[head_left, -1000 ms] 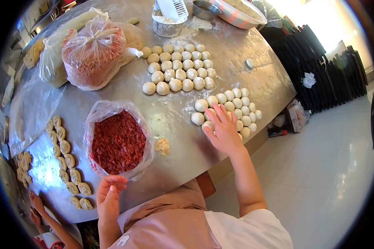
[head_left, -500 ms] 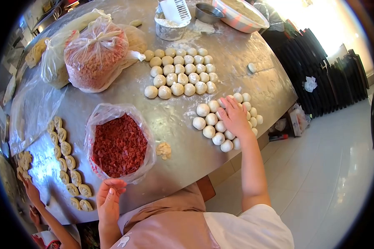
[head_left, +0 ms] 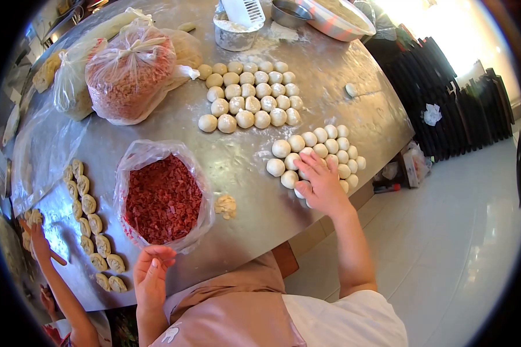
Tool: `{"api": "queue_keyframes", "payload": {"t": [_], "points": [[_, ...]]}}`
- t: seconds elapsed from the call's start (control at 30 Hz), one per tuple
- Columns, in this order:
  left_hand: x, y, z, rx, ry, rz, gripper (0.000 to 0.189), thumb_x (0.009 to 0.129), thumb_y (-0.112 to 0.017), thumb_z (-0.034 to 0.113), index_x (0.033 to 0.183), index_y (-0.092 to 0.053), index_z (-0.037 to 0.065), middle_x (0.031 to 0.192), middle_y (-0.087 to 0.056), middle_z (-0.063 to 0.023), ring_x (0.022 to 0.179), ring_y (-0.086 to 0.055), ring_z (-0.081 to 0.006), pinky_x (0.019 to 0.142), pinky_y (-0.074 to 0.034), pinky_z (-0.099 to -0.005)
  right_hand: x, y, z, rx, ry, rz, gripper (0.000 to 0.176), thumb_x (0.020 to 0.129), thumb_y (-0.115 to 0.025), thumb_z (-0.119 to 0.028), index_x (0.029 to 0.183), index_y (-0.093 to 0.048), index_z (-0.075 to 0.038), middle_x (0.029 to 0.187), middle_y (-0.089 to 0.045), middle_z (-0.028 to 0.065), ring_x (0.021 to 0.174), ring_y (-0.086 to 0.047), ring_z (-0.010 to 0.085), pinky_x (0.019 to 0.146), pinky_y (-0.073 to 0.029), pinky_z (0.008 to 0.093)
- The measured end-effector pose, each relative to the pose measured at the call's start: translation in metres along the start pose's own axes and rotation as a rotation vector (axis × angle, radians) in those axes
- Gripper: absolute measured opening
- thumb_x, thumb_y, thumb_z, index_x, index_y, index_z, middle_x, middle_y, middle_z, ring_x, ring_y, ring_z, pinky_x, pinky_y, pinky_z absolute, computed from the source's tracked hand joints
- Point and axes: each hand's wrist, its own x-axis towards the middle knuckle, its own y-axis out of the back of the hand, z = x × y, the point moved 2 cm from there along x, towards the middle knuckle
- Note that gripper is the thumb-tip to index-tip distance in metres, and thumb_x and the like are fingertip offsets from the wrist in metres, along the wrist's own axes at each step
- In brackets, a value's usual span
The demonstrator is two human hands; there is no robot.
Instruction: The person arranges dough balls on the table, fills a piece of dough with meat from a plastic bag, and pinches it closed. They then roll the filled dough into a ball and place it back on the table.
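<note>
My right hand (head_left: pixel 323 186) lies palm down over the near group of round dough balls (head_left: pixel 281 148), fingers spread and touching several of them. It covers part of the group. At the near edge of an open plastic bag (head_left: pixel 205 215), my left hand (head_left: pixel 151 270) is raised with loosely bent fingers, the thumb apart and nothing visible in it. Chopped dark red filling (head_left: pixel 164 199) fills that bag. A small flattened scrap of dough (head_left: pixel 225 206) lies between the bag and the balls. Farther back, more dough balls (head_left: pixel 252 104) sit in rows on the floured metal table (head_left: pixel 255 231).
Tied bags of pinkish filling (head_left: pixel 130 81) stand at the back left. Coiled dough pieces (head_left: pixel 88 203) line the left side, near a co-worker's hand (head_left: pixel 39 243) with a rolling pin (head_left: pixel 58 258). A flour tub (head_left: pixel 235 39), metal bowl (head_left: pixel 290 14) and basin (head_left: pixel 344 26) stand behind.
My right hand has slid toward me across the dough balls, uncovering some at the back. My left hand stays nearly still. The co-worker's hand has moved, and a rolling pin now shows there.
</note>
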Motion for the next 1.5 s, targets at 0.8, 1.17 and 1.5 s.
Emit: {"api": "queue_keyframes", "payload": {"t": [0.8, 1.17, 1.5], "points": [[-0.004, 0.000, -0.001, -0.002, 0.002, 0.017, 0.028, 0.099, -0.055, 0.025, 0.117, -0.056, 0.003, 0.114, -0.064, -0.0087, 0.106, -0.061, -0.0191, 0.091, -0.046, -0.0322, -0.019, 0.011, 0.028, 0.043, -0.114, 0.015, 0.053, 0.093, -0.061, -0.043, 0.135, -0.054, -0.012, 0.142, -0.052, 0.0093, 0.138, -0.039, 0.0330, 0.115, -0.015, 0.0553], [-0.002, -0.001, -0.003, 0.008, 0.005, -0.001, 0.026, 0.101, -0.050, 0.023, 0.118, -0.055, 0.003, 0.114, -0.063, -0.0085, 0.106, -0.062, -0.0192, 0.091, -0.047, -0.0324, -0.036, 0.007, 0.007, 0.010, -0.054, 0.037, 0.052, 0.090, -0.065, -0.043, 0.131, -0.057, -0.013, 0.141, -0.052, 0.0091, 0.137, -0.040, 0.0325, 0.113, -0.017, 0.0571], [-0.003, 0.000, -0.004, -0.025, 0.008, 0.011, 0.027, 0.100, -0.054, 0.022, 0.118, -0.056, 0.002, 0.115, -0.064, -0.0093, 0.106, -0.061, -0.0196, 0.091, -0.046, -0.0328, -0.039, 0.007, 0.021, 0.029, -0.102, 0.037, 0.054, 0.089, -0.066, -0.041, 0.134, -0.054, -0.014, 0.141, -0.053, 0.0076, 0.138, -0.040, 0.0331, 0.114, -0.015, 0.0576]]}}
